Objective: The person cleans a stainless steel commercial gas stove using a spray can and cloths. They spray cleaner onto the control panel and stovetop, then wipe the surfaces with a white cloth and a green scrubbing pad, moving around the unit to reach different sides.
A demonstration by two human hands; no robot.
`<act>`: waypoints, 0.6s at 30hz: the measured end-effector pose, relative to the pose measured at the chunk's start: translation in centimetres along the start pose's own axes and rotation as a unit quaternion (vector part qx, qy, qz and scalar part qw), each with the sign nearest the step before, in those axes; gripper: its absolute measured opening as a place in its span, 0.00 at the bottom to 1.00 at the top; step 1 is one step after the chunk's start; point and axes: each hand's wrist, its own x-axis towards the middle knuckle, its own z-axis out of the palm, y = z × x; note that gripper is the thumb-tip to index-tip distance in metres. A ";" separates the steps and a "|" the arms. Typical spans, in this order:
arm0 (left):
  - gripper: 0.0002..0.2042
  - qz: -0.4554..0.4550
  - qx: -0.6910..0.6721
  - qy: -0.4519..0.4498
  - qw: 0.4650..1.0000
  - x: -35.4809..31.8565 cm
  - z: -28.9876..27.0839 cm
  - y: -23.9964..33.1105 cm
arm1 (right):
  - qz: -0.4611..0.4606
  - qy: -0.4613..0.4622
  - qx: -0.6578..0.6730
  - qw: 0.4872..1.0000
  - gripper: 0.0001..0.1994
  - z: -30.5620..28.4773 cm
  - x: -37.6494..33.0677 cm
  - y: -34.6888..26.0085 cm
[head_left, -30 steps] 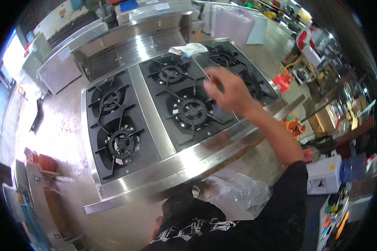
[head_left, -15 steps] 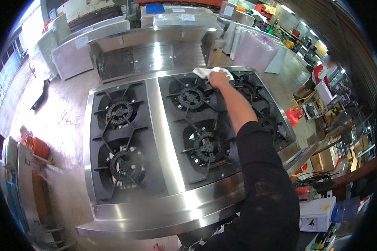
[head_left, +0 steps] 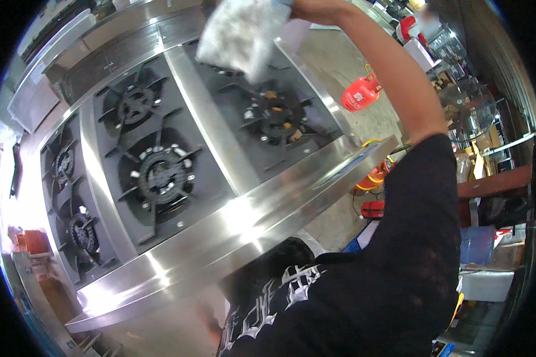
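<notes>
My right hand [head_left: 315, 9] grips a white cloth [head_left: 237, 38] over the stove [head_left: 211, 122]; my left hand [head_left: 209, 324], blurred low in the view, I cannot read. Gathering the cloth's loose end should keep it from snagging on the burner [head_left: 162, 172].

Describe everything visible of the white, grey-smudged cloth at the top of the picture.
The white, grey-smudged cloth looks like soft fabric, loosely spread and slightly blurred, with darker smudging across its middle. The person's bare right hand grips it at its upper right, where a patch of light blue shows. From there it spreads leftward and droops in front of the black-and-steel gas stove, partly hiding a rear burner. Its top runs out of frame; whether it touches the stove is unclear.
</notes>
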 end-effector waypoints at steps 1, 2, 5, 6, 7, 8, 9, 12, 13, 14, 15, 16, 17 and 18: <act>0.21 -0.034 0.000 -0.006 0.999 -0.8 1.9 -0.5 | 0.010 -0.014 -0.031 0.999 0.16 -0.7 -4.2 -0.7; 0.23 -0.005 0.020 -0.051 0.998 -2.2 3.3 -1.6 | 0.018 -0.027 -0.056 0.998 0.18 -0.7 -8.6 -0.8; 0.24 0.083 0.120 -0.170 0.975 -6.7 7.0 -4.8 | 0.177 0.102 0.045 0.978 0.18 0.9 -19.6 0.6; 0.24 0.132 0.193 -0.202 0.951 -7.6 7.9 -5.2 | 0.181 0.088 0.092 0.975 0.18 1.1 -22.4 1.3; 0.24 0.215 0.250 -0.190 0.924 -8.5 8.7 -5.9 | 0.220 0.102 0.097 0.965 0.17 0.9 -24.9 1.9; 0.24 0.310 0.307 -0.222 0.872 -9.3 9.0 -6.3 | 0.241 0.097 0.114 0.959 0.15 0.6 -27.0 2.6; 0.24 0.332 0.341 -0.214 0.853 -9.9 9.5 -6.8 | 0.252 0.097 0.124 0.955 0.15 0.5 -28.7 3.5; 0.23 0.213 0.163 -0.178 0.947 -10.8 10.7 -7.7 | 0.283 0.040 0.082 0.955 0.14 0.6 -31.4 5.3; 0.22 0.100 0.081 -0.128 0.983 -10.8 11.0 -7.9 | 0.289 -0.009 0.018 0.957 0.15 0.8 -31.6 5.5; 0.21 0.118 0.091 -0.106 0.983 -11.0 11.3 -8.2 | 0.327 -0.046 -0.062 0.942 0.16 1.3 -31.5 5.6; 0.21 0.128 0.097 -0.095 0.982 -10.8 11.5 -8.3 | 0.265 -0.140 -0.030 0.953 0.17 2.0 -31.2 5.6; 0.20 0.102 0.100 -0.066 0.988 -10.8 11.7 -8.5 | 0.240 -0.221 -0.014 0.945 0.18 2.7 -30.6 5.4; 0.20 0.121 0.113 -0.084 0.983 -10.7 11.8 -8.7 | 0.203 -0.297 0.009 0.933 0.19 3.6 -29.8 5.1; 0.19 0.103 0.123 -0.085 0.983 -10.6 12.0 -8.9 | 0.206 -0.318 -0.038 0.924 0.20 4.3 -29.0 4.6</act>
